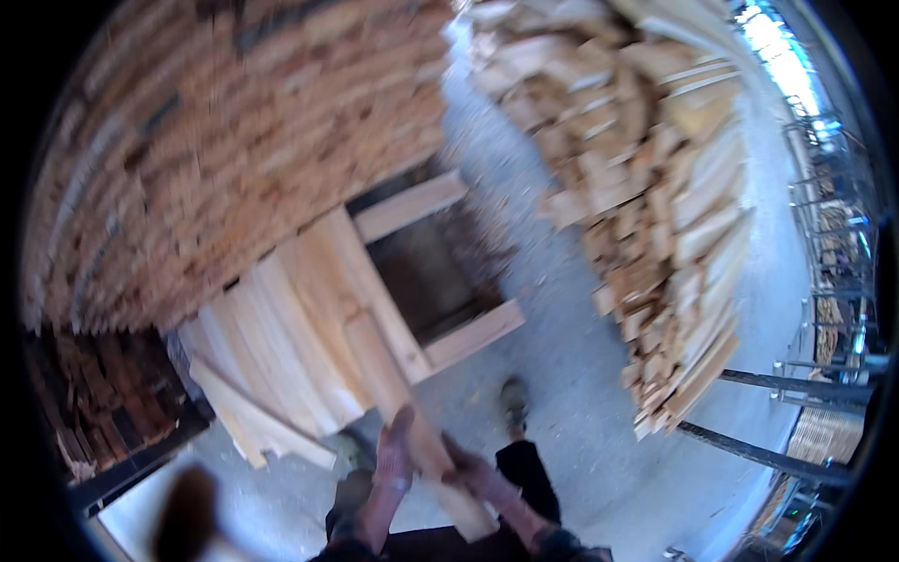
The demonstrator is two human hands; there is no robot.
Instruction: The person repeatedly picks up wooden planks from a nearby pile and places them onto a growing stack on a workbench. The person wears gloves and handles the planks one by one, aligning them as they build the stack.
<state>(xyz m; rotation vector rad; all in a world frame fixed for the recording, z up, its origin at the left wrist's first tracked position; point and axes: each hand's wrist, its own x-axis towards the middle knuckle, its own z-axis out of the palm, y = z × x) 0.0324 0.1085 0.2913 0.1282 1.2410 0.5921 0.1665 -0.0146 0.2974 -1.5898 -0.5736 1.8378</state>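
I have one board [425,444] gripped in two hands: the fingers of the left hand [394,451] wrap its left edge, those of the right hand [476,475] its right. Ahead-left of the fingers lies one row of planks [281,318]; ahead-right, two beams [476,335] jut out. One wood pile [646,215] sits farther right, one brown stack [253,140] beyond the row.

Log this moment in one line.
left hand: holding board | right hand: holding same board | planks: side by side, ahead | wood pile: right
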